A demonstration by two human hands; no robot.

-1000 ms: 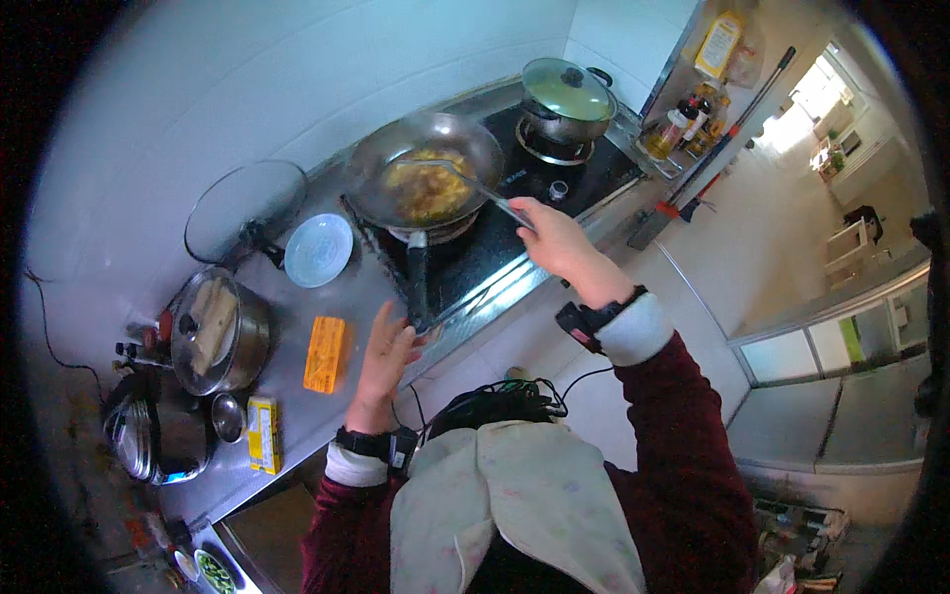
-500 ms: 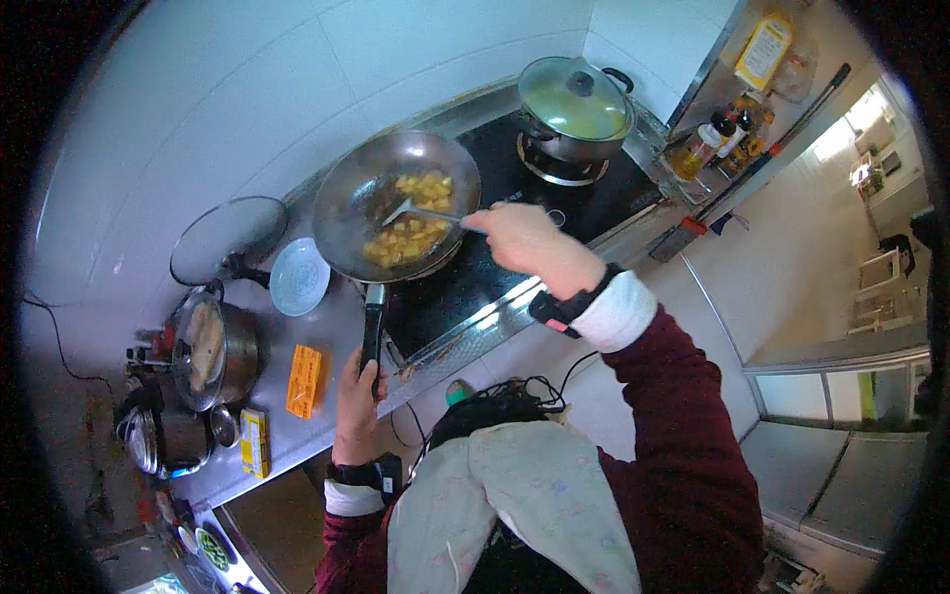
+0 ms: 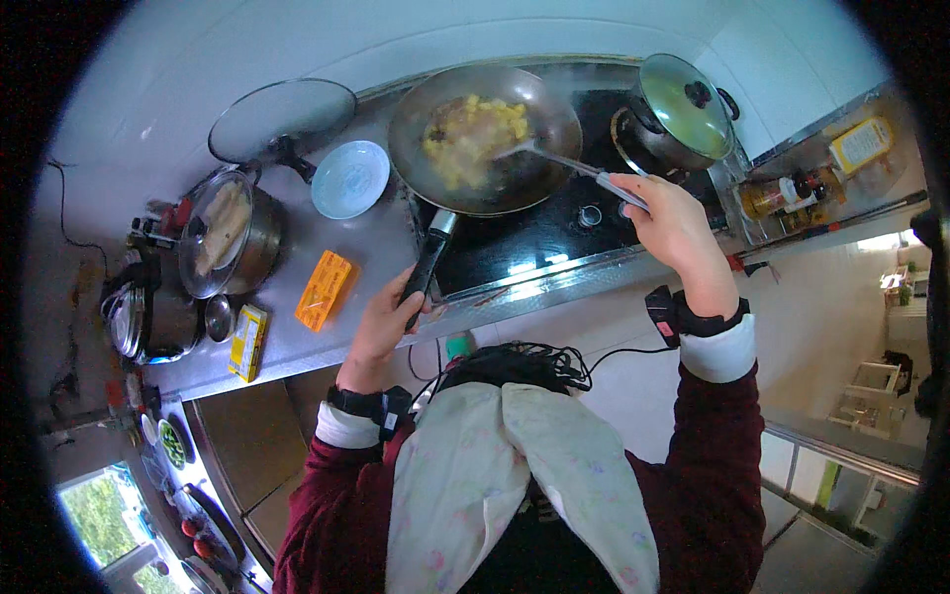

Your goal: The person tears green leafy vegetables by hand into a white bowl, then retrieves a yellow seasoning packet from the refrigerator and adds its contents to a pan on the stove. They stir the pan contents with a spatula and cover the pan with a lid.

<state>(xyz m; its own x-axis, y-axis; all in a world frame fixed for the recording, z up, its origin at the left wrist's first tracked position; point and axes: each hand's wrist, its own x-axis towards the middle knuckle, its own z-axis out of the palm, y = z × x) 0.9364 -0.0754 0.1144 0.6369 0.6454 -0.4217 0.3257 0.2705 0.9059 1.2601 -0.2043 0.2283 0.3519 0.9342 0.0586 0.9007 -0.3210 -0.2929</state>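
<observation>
A wok (image 3: 544,188) sits over the left burner with yellow diced food pieces (image 3: 457,153), possibly potato, under some steam. My left hand (image 3: 378,322) is closed round its black handle (image 3: 427,265). In my right hand (image 3: 675,220), a metal spatula (image 3: 569,161) is gripped by its handle. Its blade rests among the pieces at their right side. To the left of the wok lies a pale blue plate (image 3: 350,179).
A lidded pot (image 3: 683,111) stands on the right burner of the black stove (image 3: 539,233). At left are a glass lid (image 3: 282,121), a steel pot (image 3: 262,238) with pale food, an orange packet (image 3: 327,290) and a yellow box (image 3: 247,343). Bottles (image 3: 777,196) line the right shelf.
My view has turned, so the whole scene sits differently. In the wok, the pieces have gathered toward the far side, and the spatula and right hand have drawn rightward.
</observation>
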